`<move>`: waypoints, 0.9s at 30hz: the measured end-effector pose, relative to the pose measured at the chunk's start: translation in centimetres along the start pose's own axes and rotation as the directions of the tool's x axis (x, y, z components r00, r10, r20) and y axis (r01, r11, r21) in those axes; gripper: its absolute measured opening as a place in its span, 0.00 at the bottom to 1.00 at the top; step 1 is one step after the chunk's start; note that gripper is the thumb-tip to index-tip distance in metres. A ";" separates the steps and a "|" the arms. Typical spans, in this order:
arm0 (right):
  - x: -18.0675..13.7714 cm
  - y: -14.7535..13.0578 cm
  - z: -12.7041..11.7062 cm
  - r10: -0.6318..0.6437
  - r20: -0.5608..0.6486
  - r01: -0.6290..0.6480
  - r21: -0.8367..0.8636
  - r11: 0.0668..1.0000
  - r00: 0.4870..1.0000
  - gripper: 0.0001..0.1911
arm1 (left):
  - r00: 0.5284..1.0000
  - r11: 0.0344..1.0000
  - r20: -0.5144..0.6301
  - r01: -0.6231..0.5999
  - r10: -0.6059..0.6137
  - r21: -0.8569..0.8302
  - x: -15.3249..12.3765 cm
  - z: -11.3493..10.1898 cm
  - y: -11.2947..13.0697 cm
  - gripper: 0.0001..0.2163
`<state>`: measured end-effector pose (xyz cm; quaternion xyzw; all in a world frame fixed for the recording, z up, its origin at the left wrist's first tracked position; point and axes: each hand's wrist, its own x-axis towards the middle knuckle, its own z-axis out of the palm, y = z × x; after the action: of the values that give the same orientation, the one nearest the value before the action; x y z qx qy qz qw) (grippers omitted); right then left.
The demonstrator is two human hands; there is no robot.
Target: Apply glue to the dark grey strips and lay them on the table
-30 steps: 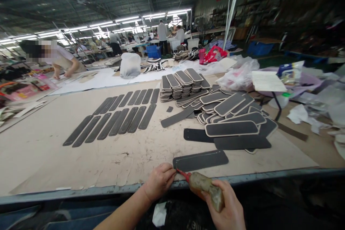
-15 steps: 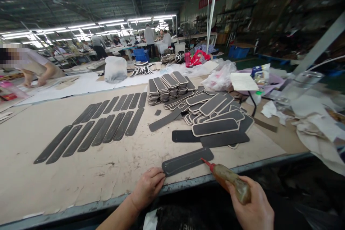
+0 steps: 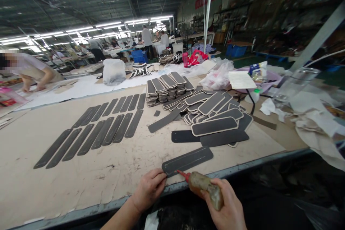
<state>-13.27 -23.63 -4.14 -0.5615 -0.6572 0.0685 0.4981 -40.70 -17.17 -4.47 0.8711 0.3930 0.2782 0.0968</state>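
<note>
My right hand (image 3: 228, 205) is wrapped round a squeeze bottle (image 3: 203, 187), red nozzle (image 3: 183, 175) pointing ahead-left of it, tip at the dark strip's (image 3: 187, 160) near side. My left hand (image 3: 150, 188) pinches that strip's near-left corner, strip lying ahead-right of it; rows of dark pieces (image 3: 78, 142) farther out left, pale-edged pile (image 3: 215, 127) beyond my right hand

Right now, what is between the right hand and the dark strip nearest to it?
In the head view: a bottle in the right hand, its red nozzle over the strip.
</note>
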 end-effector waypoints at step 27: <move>1.5 4.0 -3.2 0.056 -0.228 -0.115 -0.254 0.960 0.972 0.17 | 0.999 0.998 0.018 -0.050 0.049 0.044 -0.5 0.5 -0.7 0.09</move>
<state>-8.11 -22.49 -4.29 -0.6552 -0.5768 -0.0606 0.4841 -41.10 -17.06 -5.38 0.8849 0.3765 0.2641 0.0737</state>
